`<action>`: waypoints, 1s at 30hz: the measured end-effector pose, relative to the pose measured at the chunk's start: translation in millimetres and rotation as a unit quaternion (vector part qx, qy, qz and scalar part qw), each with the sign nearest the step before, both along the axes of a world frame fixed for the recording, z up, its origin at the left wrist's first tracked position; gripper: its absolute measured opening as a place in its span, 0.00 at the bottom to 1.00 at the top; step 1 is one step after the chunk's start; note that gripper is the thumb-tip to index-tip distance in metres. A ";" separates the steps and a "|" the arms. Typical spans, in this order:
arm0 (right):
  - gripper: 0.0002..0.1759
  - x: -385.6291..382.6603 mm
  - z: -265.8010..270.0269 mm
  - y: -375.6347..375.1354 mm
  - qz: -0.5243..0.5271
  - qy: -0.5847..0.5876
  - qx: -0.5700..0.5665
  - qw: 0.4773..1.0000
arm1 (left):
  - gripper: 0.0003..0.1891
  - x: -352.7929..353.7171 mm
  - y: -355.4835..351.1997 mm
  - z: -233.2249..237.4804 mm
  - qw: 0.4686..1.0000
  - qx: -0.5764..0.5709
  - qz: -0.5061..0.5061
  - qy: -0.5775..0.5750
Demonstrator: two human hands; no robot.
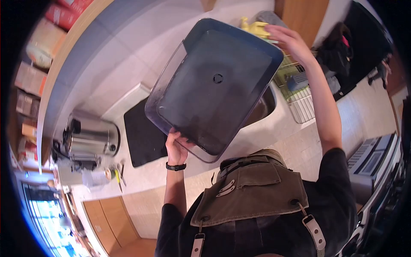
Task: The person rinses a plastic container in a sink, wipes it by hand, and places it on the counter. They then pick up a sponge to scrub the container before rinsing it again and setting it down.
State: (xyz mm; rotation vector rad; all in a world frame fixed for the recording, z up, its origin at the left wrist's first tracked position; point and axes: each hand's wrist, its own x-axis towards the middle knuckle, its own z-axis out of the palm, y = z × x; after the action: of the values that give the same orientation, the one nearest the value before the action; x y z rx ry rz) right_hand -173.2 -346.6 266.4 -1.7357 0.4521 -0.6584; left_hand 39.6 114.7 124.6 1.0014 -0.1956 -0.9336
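My left hand (177, 147) is closed on the lower rim of a large rectangular plastic tub (209, 94), its fingers partly hidden behind the wall. The tub is tilted over the counter and sink. It has a dark grey panel with a small round mark in the middle, and a clear wall shows along its left side. Beyond the tub's upper right corner, my right hand (293, 45) is raised with its fingers stretched out. The fingertips overlap a yellow object (255, 28) there, whose kind does not show clearly.
Behind the tub is a steel sink (264, 107), with a wire dish rack (302, 105) to its right. A black mat (143, 137) lies left of the tub. A steel urn (92, 139) stands farther left, and a wall shelf (53, 90) runs along the left side.
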 end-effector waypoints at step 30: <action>0.30 101.1 -117.4 229.0 0.228 -0.198 0.454 0.838 | 0.39 -47.6 51.6 77.5 0.986 -0.069 0.146 0.035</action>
State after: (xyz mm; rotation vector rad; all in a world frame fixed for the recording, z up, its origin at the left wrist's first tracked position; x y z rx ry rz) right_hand -72.1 -117.6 149.1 -0.7135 0.0131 -0.3347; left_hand -8.0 166.3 202.1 0.8418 -0.0517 -0.6767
